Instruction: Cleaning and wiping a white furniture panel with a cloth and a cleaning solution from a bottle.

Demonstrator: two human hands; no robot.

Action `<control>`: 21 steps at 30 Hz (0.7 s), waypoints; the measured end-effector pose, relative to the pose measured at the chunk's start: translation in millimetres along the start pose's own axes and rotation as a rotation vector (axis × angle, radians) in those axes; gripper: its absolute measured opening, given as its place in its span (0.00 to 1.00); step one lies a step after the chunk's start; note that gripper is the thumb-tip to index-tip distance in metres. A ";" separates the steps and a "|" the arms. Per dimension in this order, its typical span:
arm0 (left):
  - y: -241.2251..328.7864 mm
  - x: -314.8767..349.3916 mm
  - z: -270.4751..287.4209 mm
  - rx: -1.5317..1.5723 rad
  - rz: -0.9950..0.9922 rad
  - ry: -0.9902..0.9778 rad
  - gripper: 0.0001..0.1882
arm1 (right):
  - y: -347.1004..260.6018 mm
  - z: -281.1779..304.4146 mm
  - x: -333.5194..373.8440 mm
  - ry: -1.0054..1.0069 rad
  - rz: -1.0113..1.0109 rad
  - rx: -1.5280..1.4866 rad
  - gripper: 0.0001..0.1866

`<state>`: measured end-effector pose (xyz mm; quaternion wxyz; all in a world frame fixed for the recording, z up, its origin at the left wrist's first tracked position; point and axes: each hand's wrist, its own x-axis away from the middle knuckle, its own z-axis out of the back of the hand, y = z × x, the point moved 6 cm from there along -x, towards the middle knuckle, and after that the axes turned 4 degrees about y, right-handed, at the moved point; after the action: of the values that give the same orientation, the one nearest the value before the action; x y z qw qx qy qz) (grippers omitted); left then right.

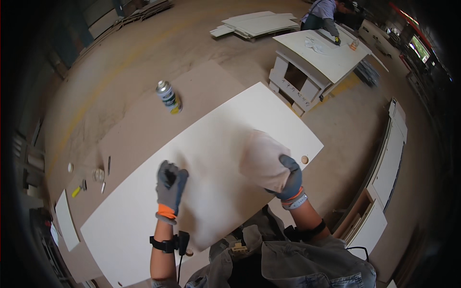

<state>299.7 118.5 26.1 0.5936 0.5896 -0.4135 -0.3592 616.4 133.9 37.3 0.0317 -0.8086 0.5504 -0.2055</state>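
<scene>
A large white panel (211, 129) lies across the work surface in front of me. On its right part my gloved right hand (289, 180) grips a pale cloth (264, 158) by its near edge, thumb on top. The cloth hangs spread over the panel; whether it touches the panel is unclear. My left hand (170, 185), in a grey glove with an orange cuff, is held over the panel's left half. Its fingers are curled in, and anything inside them is hidden. A round hole (305, 159) shows near the panel's right corner.
A spray can (169, 97) stands on the brown board (139, 115) beyond the panel. At left lie a yellow-handled tool (77, 191), a small clear jar (98, 174) and a narrow white strip (66, 221). A co-worker (322, 14) leans over another white-topped table (331, 60). Stacked panels (259, 23) lie behind.
</scene>
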 end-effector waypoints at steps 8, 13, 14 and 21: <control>-9.8 -162.7 -36.4 -0.885 -0.191 0.324 0.52 | -158.4 76.7 -3.5 0.166 0.357 0.056 0.28; -61.8 -128.9 -176.6 -1.539 -0.173 -0.079 0.49 | -210.6 164.7 -57.4 0.769 0.564 1.528 0.23; -69.5 -123.4 -177.6 -1.524 -0.179 -0.099 0.49 | -197.0 105.9 -67.3 0.653 1.164 1.851 0.22; -73.9 -114.2 -187.1 -1.644 -0.433 -0.160 0.41 | -149.5 67.5 -235.4 0.616 0.688 2.349 0.45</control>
<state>429.6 294.8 -48.3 0.7199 0.0102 0.0599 -0.6914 699.4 393.3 -52.9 0.6519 -0.0268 0.2023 -0.7304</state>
